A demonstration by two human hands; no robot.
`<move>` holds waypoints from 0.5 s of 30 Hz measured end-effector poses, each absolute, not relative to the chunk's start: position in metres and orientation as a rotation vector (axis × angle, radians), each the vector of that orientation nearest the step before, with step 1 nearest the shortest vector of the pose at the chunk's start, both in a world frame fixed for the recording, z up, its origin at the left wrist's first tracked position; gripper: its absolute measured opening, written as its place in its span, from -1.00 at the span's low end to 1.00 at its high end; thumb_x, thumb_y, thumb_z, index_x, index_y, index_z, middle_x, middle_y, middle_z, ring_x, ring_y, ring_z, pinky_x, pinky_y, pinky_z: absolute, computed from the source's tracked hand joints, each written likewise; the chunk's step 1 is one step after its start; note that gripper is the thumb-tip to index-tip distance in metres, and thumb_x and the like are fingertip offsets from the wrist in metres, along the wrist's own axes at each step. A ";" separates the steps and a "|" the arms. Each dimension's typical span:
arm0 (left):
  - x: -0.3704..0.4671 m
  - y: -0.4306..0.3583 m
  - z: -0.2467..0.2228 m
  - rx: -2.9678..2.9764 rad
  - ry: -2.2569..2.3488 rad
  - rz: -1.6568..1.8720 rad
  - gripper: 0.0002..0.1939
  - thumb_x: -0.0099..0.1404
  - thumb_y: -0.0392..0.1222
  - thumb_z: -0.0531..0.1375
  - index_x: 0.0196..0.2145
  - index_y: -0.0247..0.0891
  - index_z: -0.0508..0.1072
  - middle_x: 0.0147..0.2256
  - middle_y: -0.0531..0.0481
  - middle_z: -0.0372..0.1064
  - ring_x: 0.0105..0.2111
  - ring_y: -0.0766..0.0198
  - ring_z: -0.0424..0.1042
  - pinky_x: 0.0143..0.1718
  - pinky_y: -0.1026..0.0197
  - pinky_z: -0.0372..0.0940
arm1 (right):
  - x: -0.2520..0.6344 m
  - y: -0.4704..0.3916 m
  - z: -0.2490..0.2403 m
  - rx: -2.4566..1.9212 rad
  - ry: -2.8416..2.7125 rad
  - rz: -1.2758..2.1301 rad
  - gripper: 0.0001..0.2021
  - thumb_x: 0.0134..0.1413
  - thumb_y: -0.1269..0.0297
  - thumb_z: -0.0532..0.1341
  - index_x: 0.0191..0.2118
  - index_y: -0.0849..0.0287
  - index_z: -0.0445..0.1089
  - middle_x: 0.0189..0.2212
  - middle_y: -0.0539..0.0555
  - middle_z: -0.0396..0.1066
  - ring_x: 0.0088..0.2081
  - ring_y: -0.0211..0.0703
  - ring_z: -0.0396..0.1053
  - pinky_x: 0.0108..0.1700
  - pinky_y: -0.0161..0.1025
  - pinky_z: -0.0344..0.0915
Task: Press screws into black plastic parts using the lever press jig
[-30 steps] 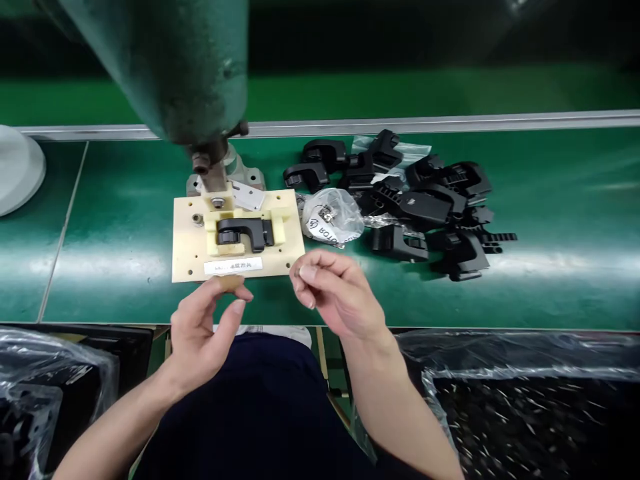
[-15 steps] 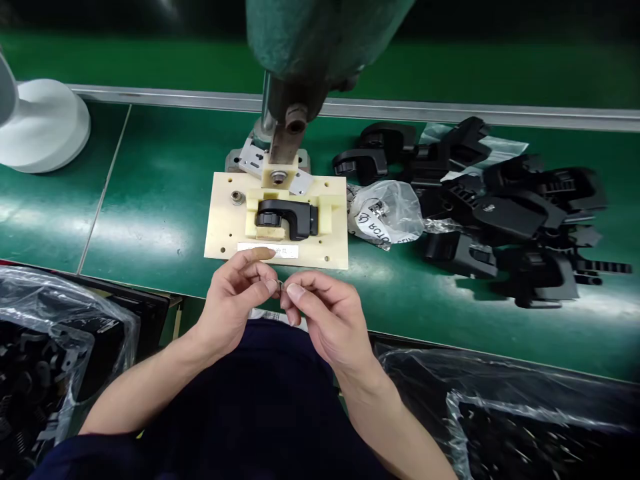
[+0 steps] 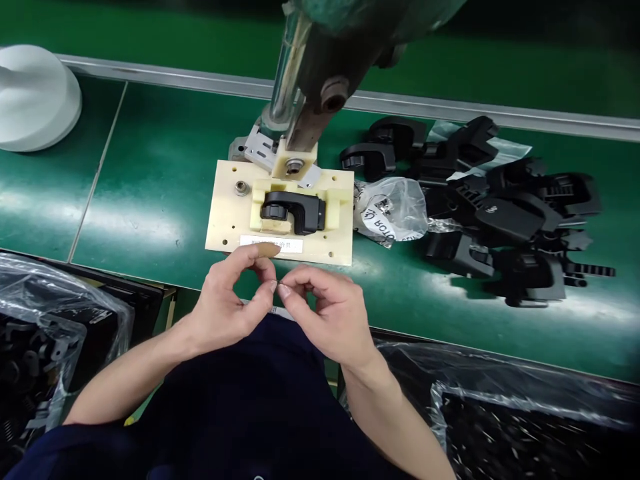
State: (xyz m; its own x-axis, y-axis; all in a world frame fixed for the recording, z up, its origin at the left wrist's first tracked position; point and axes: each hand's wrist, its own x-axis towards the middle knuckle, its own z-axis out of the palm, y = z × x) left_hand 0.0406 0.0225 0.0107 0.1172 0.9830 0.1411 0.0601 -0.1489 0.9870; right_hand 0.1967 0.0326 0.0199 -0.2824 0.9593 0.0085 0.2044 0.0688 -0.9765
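My left hand (image 3: 233, 297) and my right hand (image 3: 327, 310) meet fingertip to fingertip just in front of the fixture. Both pinch at one spot, where a tiny dark piece shows between the thumbs and fingers; its kind is too small to make out. Behind them lies a cream fixture plate (image 3: 225, 213) with a white label (image 3: 290, 245) on its front edge. A black curved plastic part (image 3: 303, 207) sits in the plate's raised nest. Above this nest hangs the press ram (image 3: 305, 130), with a cream block (image 3: 295, 163) bolted at its lower end, apart from the part.
Right of the fixture lie a clear plastic bag (image 3: 397, 207) of small metal pieces and a pile of black plastic parts (image 3: 515, 210). A white round base (image 3: 40, 100) stands at far left. Plastic-lined bins (image 3: 100, 300) of parts flank me below the green bench (image 3: 150, 173).
The view has shifted slightly, so the press leans more to the right. My fingertips stay together on the tiny piece, and the left fingers have arched a little more.
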 end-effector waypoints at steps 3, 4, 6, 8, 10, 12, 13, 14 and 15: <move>0.033 0.030 0.013 1.405 1.111 1.236 -0.67 0.23 -0.41 0.18 -0.04 -0.24 0.39 -0.41 0.08 0.35 -0.37 0.39 0.38 -0.28 0.29 0.35 | 0.191 0.041 0.017 -1.178 -1.679 1.096 -0.88 0.11 0.38 0.20 -0.44 0.09 0.34 -0.56 -0.04 0.36 -0.54 -0.26 0.29 -0.50 -0.24 0.25; 0.031 0.035 0.013 1.385 1.134 1.291 -0.69 0.23 -0.40 0.19 -0.06 -0.25 0.41 -0.39 0.06 0.37 -0.35 0.38 0.40 -0.27 0.28 0.36 | 0.189 0.046 0.015 -1.205 -1.703 0.969 -0.88 0.13 0.36 0.20 -0.43 0.08 0.35 -0.52 -0.02 0.39 -0.51 -0.24 0.31 -0.47 -0.22 0.28; 0.028 0.048 0.011 1.366 1.189 1.427 -0.74 0.22 -0.36 0.23 -0.10 -0.27 0.43 -0.36 0.03 0.39 -0.33 0.35 0.42 -0.27 0.27 0.38 | 0.182 0.058 0.010 -1.279 -1.715 0.632 -0.87 0.18 0.32 0.18 -0.40 0.07 0.38 -0.45 0.02 0.43 -0.46 -0.21 0.34 -0.41 -0.18 0.31; 0.025 0.065 0.005 1.408 1.191 1.550 -0.78 0.21 -0.29 0.27 -0.15 -0.26 0.45 -0.35 0.01 0.41 -0.31 0.32 0.44 -0.27 0.24 0.40 | 0.176 0.072 0.004 -1.281 -1.663 0.304 -0.84 0.21 0.29 0.15 -0.39 0.09 0.40 -0.45 0.03 0.42 -0.47 -0.21 0.33 -0.39 -0.16 0.32; 0.023 0.083 -0.004 1.481 1.150 1.624 -0.78 0.21 -0.22 0.29 -0.17 -0.22 0.45 -0.33 0.01 0.42 -0.30 0.29 0.46 -0.24 0.21 0.41 | 0.169 0.086 -0.002 -1.215 -1.605 0.142 -0.83 0.22 0.29 0.14 -0.39 0.12 0.40 -0.47 0.01 0.38 -0.49 -0.23 0.31 -0.40 -0.17 0.32; 0.022 0.099 -0.012 1.545 1.104 1.655 -0.73 0.20 -0.15 0.31 -0.14 -0.17 0.43 -0.27 0.00 0.43 -0.24 0.25 0.47 -0.18 0.17 0.42 | 0.164 0.096 -0.007 -1.171 -1.594 0.128 -0.82 0.25 0.27 0.14 -0.38 0.14 0.40 -0.47 -0.01 0.36 -0.46 -0.25 0.32 -0.36 -0.18 0.33; 0.023 0.105 -0.015 1.571 1.089 1.646 -0.70 0.20 -0.11 0.32 -0.11 -0.15 0.41 -0.22 -0.01 0.42 -0.19 0.21 0.48 -0.15 0.14 0.41 | 0.162 0.100 -0.008 -1.181 -1.602 0.152 -0.81 0.27 0.25 0.13 -0.37 0.13 0.41 -0.46 -0.01 0.35 -0.43 -0.24 0.34 -0.32 -0.17 0.34; 0.023 0.111 -0.017 1.592 1.078 1.631 -0.66 0.20 -0.07 0.31 -0.08 -0.13 0.39 -0.17 -0.02 0.42 -0.14 0.17 0.47 -0.11 0.11 0.41 | 0.161 0.103 -0.010 -1.200 -1.606 0.178 -0.79 0.29 0.22 0.12 -0.35 0.13 0.41 -0.45 -0.01 0.35 -0.39 -0.23 0.35 -0.28 -0.15 0.35; 0.024 0.116 -0.019 1.612 1.067 1.615 -0.62 0.20 -0.03 0.31 -0.05 -0.12 0.38 -0.13 -0.03 0.41 -0.08 0.12 0.47 -0.08 0.08 0.40 | 0.160 0.105 -0.011 -1.218 -1.609 0.202 -0.77 0.30 0.19 0.10 -0.34 0.13 0.41 -0.44 -0.01 0.35 -0.37 -0.21 0.37 -0.24 -0.13 0.35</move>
State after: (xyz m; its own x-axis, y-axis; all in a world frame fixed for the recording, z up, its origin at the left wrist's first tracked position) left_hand 0.0240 0.1156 -0.0186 -0.0704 0.8651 0.4966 0.1175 -0.4871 0.8654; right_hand 0.1595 0.1045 -0.0114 0.0784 0.7760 0.6259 0.5973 0.4661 -0.6527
